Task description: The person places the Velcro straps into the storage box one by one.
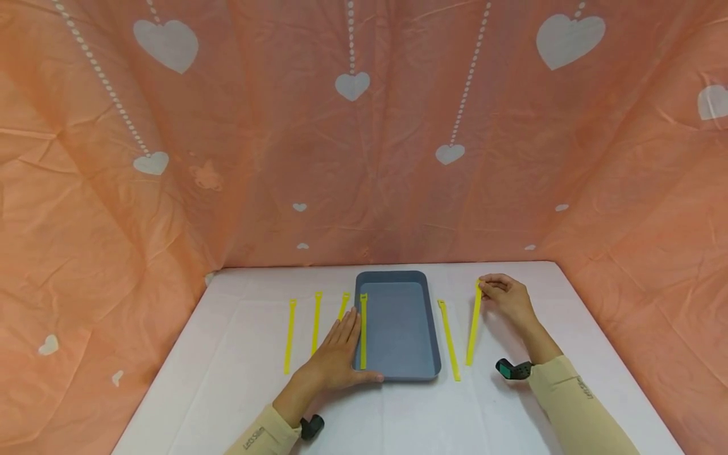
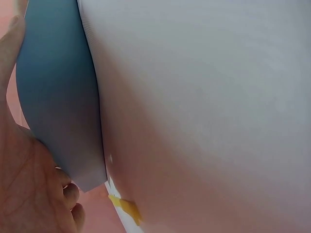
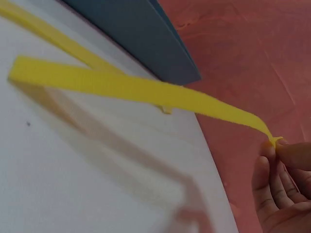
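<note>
A blue-grey rectangular tray point(image 1: 398, 328) stands on the white table. My left hand point(image 1: 337, 360) lies against its left side with fingers extended, the thumb at the tray's near left corner. One yellow hook-and-loop cable tie point(image 1: 364, 335) lies inside the tray along its left edge. To the right, my right hand point(image 1: 508, 303) pinches the slotted end of another yellow cable tie point(image 1: 473, 328) between thumb and fingers. In the right wrist view that held tie point(image 3: 131, 90) slants away from the fingertips, its pinched end above the table and a shadow beneath.
Between tray and right hand lies one more yellow tie point(image 1: 449, 341). Left of the tray are a far-left tie point(image 1: 290, 338), a second tie point(image 1: 316, 322) and a third point(image 1: 344, 305) partly hidden by the left hand. Pink heart-patterned cloth point(image 1: 375, 189) surrounds the table point(image 1: 227, 354).
</note>
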The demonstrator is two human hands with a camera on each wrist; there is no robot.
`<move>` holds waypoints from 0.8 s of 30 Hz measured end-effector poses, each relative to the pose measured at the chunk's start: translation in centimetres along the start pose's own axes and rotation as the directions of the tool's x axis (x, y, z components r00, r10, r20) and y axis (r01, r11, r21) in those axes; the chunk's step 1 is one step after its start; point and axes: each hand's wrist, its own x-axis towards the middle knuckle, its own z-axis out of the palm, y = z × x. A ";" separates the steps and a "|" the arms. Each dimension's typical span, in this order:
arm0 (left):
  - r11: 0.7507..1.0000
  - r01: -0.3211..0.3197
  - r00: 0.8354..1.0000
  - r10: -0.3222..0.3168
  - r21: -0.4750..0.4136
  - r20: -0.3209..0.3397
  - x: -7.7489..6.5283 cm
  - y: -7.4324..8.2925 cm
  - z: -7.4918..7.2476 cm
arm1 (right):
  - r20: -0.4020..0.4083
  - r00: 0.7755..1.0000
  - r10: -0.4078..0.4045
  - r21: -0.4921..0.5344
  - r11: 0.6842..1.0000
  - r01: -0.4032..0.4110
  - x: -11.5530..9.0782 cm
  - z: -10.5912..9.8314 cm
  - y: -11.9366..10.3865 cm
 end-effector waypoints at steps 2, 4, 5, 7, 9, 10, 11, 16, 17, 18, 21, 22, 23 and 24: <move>1.000 0.001 1.000 -0.001 0.000 0.003 0.0 0.0 0.0 | -0.002 1.000 -0.008 -0.006 1.000 0.008 -0.1 0.0 -0.3; 1.000 0.002 1.000 -0.002 0.000 0.005 0.0 0.0 0.0 | -0.002 1.000 -0.024 -0.021 0.999 0.024 -0.2 0.0 -0.6; 1.000 0.003 1.000 -0.003 -0.002 0.005 0.0 0.0 0.0 | -0.003 0.999 -0.034 -0.027 0.999 0.034 -0.3 0.0 -0.8; 1.000 0.005 1.000 -0.005 -0.006 0.005 0.0 0.1 -0.1 | -0.005 0.999 -0.051 -0.028 0.998 0.050 -0.4 0.1 -1.3; 1.000 0.008 1.000 -0.008 -0.009 0.003 -0.1 0.1 -0.1 | -0.006 0.998 -0.066 -0.020 0.998 0.066 -0.5 0.2 -1.9; 1.000 0.009 1.000 -0.009 -0.011 0.003 -0.1 0.1 -0.1 | -0.007 0.997 -0.076 -0.013 0.997 0.076 -0.5 0.3 -2.2; 1.000 0.011 1.000 -0.011 -0.012 0.003 -0.1 0.1 -0.1 | -0.006 0.996 -0.085 -0.008 0.996 0.085 -0.6 0.4 -2.5; 1.000 0.015 1.000 -0.015 -0.017 0.006 -0.1 0.1 -0.1 | 0.008 0.989 -0.145 0.018 0.989 0.145 -1.0 0.9 -3.9; 1.000 0.015 1.000 -0.015 -0.017 0.006 -0.1 0.1 -0.1 | 0.011 0.988 -0.153 0.022 0.988 0.153 -1.1 1.0 -4.2; 1.000 0.015 1.000 -0.015 -0.016 0.006 -0.1 0.0 0.0 | 0.014 0.987 -0.160 0.029 0.987 0.160 -1.1 1.2 -4.5; 1.000 0.013 1.000 -0.013 -0.014 0.005 -0.1 0.0 0.0 | 0.022 0.985 -0.169 0.043 0.985 0.168 -1.3 1.6 -5.3; 1.000 0.012 1.000 -0.012 -0.014 0.004 -0.1 0.0 0.0 | 0.023 0.985 -0.170 0.044 0.985 0.169 -1.4 1.7 -5.6; 1.000 0.011 1.000 -0.010 -0.013 0.003 -0.1 0.0 0.0 | 0.025 0.985 -0.170 0.048 0.985 0.168 -1.4 1.8 -5.9; 1.000 0.009 1.000 -0.009 -0.014 0.002 -0.1 0.0 0.0 | 0.027 0.985 -0.169 0.051 0.985 0.167 -1.5 2.0 -6.1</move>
